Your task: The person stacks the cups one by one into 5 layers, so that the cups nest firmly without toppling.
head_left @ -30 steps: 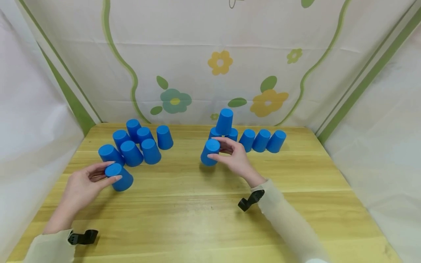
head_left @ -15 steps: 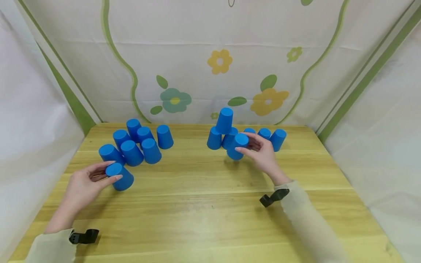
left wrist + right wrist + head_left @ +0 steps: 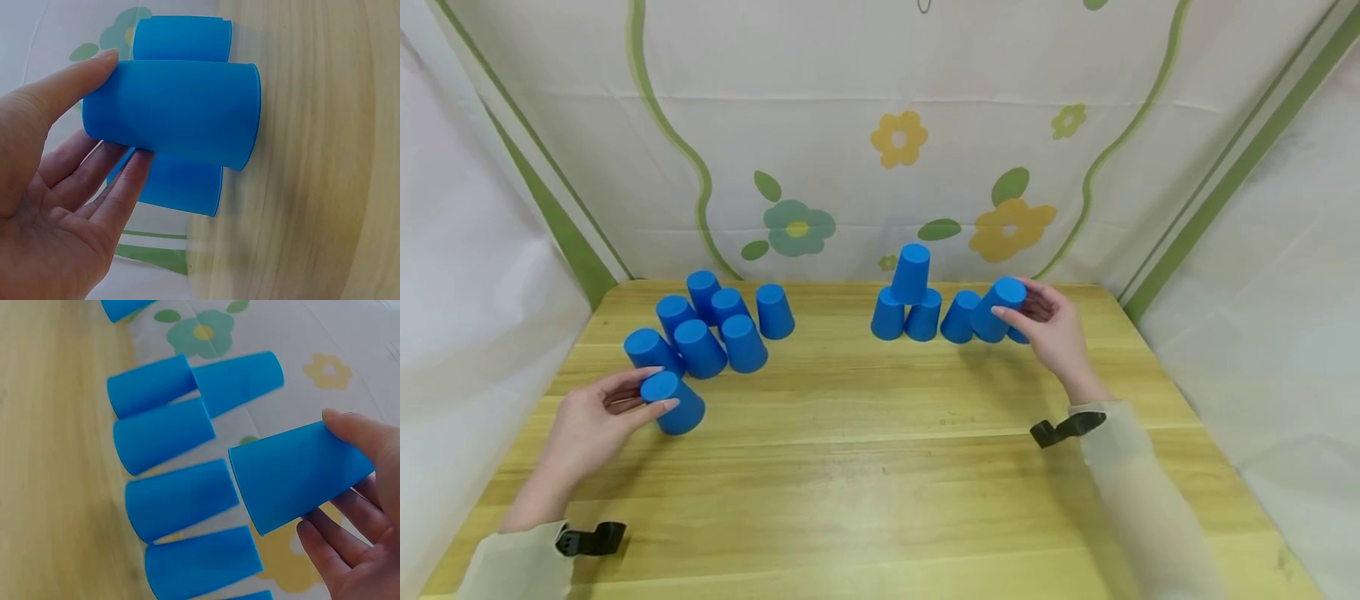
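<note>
In the head view, my left hand (image 3: pixel 591 421) pinches an upside-down blue cup (image 3: pixel 679 410) between thumb and fingers, at the front of the left group of cups (image 3: pixel 702 352). My right hand (image 3: pixel 1058 337) grips another upside-down blue cup (image 3: pixel 995 312) by its narrow end. The right wrist view shows that cup (image 3: pixel 294 478) held up off the table, its rim level with the tops of a row of cups (image 3: pixel 181 500). From the head, it covers parts of that row. Left of the row, one cup (image 3: pixel 912 275) stands upside down across two base cups (image 3: pixel 888 317).
The wooden table (image 3: pixel 850 492) reaches back to a white cloth wall (image 3: pixel 820 142) with printed flowers. Cloth also hangs at both sides. A lone blue cup (image 3: pixel 775 312) stands at the right of the left group. Black straps (image 3: pixel 591 540) circle both wrists.
My right hand has carried its cup rightward and up, from in front of the small stack to in front of the row. The left hand and its cup have stayed in place.
</note>
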A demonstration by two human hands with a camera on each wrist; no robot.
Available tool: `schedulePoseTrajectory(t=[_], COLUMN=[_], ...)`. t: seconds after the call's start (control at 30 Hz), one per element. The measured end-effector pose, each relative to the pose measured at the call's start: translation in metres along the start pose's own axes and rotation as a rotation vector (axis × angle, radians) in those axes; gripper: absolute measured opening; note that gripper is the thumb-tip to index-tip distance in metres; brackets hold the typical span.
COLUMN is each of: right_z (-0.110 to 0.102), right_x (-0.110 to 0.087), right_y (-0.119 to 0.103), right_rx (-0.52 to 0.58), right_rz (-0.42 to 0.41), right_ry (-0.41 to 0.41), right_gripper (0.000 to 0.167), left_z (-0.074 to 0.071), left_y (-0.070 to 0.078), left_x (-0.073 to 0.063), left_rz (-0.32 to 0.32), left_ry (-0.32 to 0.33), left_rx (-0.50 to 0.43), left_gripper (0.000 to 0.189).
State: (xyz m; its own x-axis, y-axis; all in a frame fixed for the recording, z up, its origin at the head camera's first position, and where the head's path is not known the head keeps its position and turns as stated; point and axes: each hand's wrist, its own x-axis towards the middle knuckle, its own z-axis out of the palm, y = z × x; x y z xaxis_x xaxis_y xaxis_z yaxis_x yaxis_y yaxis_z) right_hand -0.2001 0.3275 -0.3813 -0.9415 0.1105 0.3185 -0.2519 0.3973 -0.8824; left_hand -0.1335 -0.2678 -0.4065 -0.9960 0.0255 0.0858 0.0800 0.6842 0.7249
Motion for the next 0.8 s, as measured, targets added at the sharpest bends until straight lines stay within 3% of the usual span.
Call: schedulePoseTrajectory(t=[0.3, 0.53, 0.67, 0.8], right_z=[-0.026, -0.039, -0.042, -0.043], right_x=[0.023, 0.039, 0.043, 0.047], right_y=[0.007, 0.016, 0.018, 0.019], right_rx=[-0.032, -0.08, -0.104, -0.122], right_rz=[0.097, 0.2, 0.221, 0.235], right_ry=[0.12, 0.135, 0.127, 0.12], right_gripper=[0.064, 0.073, 0.076, 0.078], left_z=[-0.002, 0.0, 0.0, 0.002], left_y=[0.0, 0.003, 0.012, 0.035], left_x=[0.001, 0.001, 0.004, 0.01], left_rz=[0.005, 0.035, 0.066, 0.108], left_ry=[-0.011, -0.016, -0.014, -0.037], left_rx=[0.018, 0.011, 0.019, 0.006], left_gripper=[0.065, 0.062, 0.061, 0.062])
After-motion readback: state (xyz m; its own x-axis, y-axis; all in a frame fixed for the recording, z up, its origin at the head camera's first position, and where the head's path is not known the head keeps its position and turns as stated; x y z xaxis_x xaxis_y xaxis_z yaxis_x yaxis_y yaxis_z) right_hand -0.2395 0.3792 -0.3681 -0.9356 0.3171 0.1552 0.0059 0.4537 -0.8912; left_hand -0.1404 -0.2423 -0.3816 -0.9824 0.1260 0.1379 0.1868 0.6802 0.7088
